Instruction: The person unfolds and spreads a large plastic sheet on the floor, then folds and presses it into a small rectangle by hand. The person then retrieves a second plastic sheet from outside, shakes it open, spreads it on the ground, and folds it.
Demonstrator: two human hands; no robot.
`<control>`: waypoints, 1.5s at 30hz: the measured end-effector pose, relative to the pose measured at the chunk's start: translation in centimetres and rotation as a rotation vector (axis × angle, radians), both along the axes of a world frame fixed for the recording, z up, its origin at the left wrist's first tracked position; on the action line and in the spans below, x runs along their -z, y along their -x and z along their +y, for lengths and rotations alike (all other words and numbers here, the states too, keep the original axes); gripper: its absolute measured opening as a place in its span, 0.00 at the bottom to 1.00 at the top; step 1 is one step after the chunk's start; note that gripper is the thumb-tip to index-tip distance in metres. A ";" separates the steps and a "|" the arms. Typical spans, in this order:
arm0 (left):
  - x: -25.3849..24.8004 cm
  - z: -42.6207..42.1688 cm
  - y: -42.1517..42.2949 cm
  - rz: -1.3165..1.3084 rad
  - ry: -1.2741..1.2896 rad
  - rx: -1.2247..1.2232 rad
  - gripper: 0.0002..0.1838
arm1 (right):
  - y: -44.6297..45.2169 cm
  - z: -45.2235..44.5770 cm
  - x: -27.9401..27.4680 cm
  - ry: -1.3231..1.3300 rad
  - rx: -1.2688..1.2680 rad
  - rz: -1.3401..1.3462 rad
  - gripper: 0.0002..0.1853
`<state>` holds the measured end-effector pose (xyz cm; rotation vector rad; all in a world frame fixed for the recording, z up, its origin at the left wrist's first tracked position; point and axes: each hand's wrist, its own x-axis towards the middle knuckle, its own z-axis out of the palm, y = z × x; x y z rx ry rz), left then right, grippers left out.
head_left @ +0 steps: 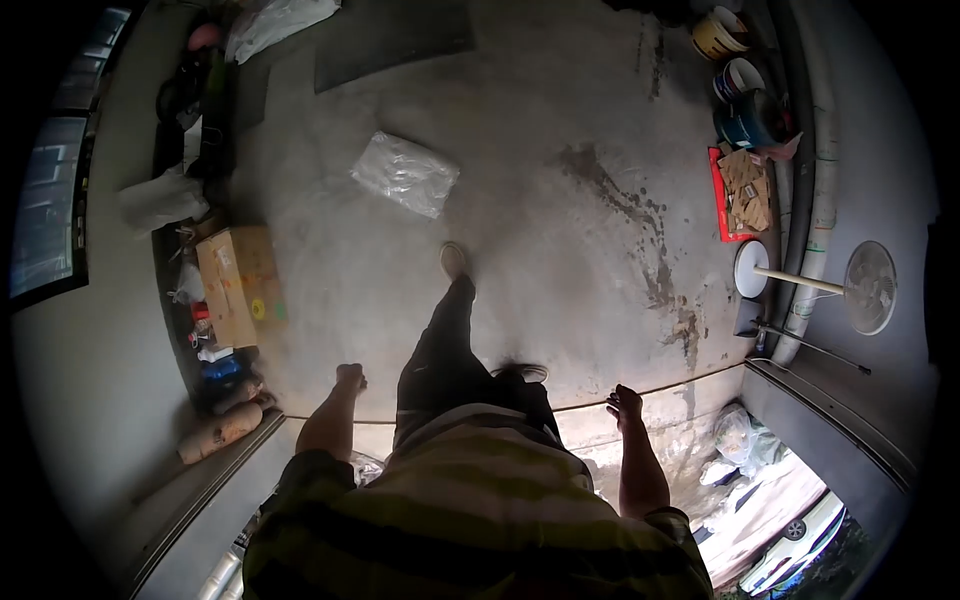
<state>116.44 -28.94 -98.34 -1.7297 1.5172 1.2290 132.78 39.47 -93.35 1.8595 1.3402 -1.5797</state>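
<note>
My left hand [350, 376] hangs over the floor at my left side, its fingers curled in with nothing seen in them. On the other side, my right hand [624, 404] is held out with loosely bent, slightly parted fingers and nothing visible in it. Neither hand touches any object. A crumpled clear plastic bag or sheet [407, 174] lies flat on the concrete floor [520, 150] ahead of me. One shoe [453, 260] is forward of the other in mid-stride, beside the doorway line.
A cardboard box [240, 285] stands against the left wall among bags and clutter. Along the right wall are buckets [720, 34], a red tray [730, 190] of cardboard pieces and a standing fan [870, 287]. Wet streaks [645, 225] mark the floor. A dark mat [395, 42] lies farther off.
</note>
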 end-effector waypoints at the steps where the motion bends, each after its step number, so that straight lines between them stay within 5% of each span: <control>1: -2.1 -1.1 0.4 -0.192 0.101 0.069 0.07 | 4.3 -0.7 1.5 0.023 -0.041 0.024 0.17; 2: 1.3 -5.8 -2.3 -0.244 0.075 0.133 0.06 | 8.8 -1.7 2.9 0.018 -0.100 0.023 0.21; 4: -0.9 -7.3 -3.5 0.045 0.228 0.420 0.04 | 17.8 -4.3 6.9 0.131 -0.231 0.027 0.29; 6: -2.3 -7.6 -3.7 0.069 0.190 0.370 0.05 | 27.7 -9.2 10.6 0.149 -0.399 -0.069 0.28; 7: -2.5 -6.5 -5.1 0.128 0.271 0.359 0.06 | 31.8 -11.7 13.0 0.144 -0.473 -0.019 0.42; 9: -2.1 -5.3 -9.3 -0.140 0.078 0.123 0.07 | 37.5 -14.9 22.7 0.152 -0.814 0.138 0.46; 12: -4.3 1.6 -15.1 -0.317 -0.058 -0.006 0.10 | 48.0 -22.1 31.9 -0.071 -1.104 0.168 0.41; 13: -5.4 4.1 -16.5 -0.395 -0.120 -0.148 0.10 | 49.9 -23.0 37.4 0.330 -0.814 0.336 0.38; 14: -6.7 6.9 -16.4 -0.437 -0.123 -0.106 0.09 | 52.4 -25.0 40.3 0.268 -0.904 0.414 0.35; 17: -8.5 14.8 -19.9 -0.591 -0.088 -0.148 0.09 | 60.9 -32.0 46.9 0.041 -0.991 0.113 0.48; 18: -8.5 17.2 -19.5 -0.625 -0.110 -0.170 0.09 | 63.0 -32.3 51.1 0.228 -0.697 0.060 0.52; 19: -9.0 19.8 -19.2 -0.658 -0.137 -0.195 0.09 | 65.3 -35.7 48.9 0.077 -0.444 0.005 0.51; 21: -9.4 24.0 -17.6 -0.697 -0.181 -0.232 0.10 | 66.9 -36.5 55.3 0.073 -0.371 -0.034 0.50; 23: -9.4 26.6 -16.5 -0.723 -0.214 -0.260 0.10 | 66.5 -37.3 57.0 0.155 -0.338 0.249 0.42; 28: -9.5 27.4 -14.5 -0.666 -0.231 -0.219 0.10 | 67.4 -36.4 54.7 0.464 -0.314 0.101 0.33; 30: -8.4 25.2 -14.3 -0.553 -0.219 -0.118 0.10 | 67.9 -37.9 49.0 0.315 -0.470 0.102 0.27; 32: -6.0 21.9 -14.1 -0.390 -0.180 0.042 0.10 | 68.2 -38.5 45.1 0.148 -0.723 0.423 0.26; 34: -4.1 18.8 -7.4 -0.460 -0.084 -0.399 0.11 | 69.3 -38.9 38.7 -0.020 -0.887 0.661 0.26; 36: -2.5 15.4 -3.7 -0.216 -0.098 -0.462 0.12 | 70.0 -37.7 33.1 -0.305 -1.063 0.725 0.23; 38: -1.7 13.1 1.5 -0.154 -0.068 -0.302 0.13 | 71.4 -36.0 23.8 -0.304 -1.080 0.694 0.20; 45: 0.0 9.0 22.8 0.187 0.114 0.051 0.11 | 71.8 -21.1 6.3 -0.557 -1.195 0.630 0.20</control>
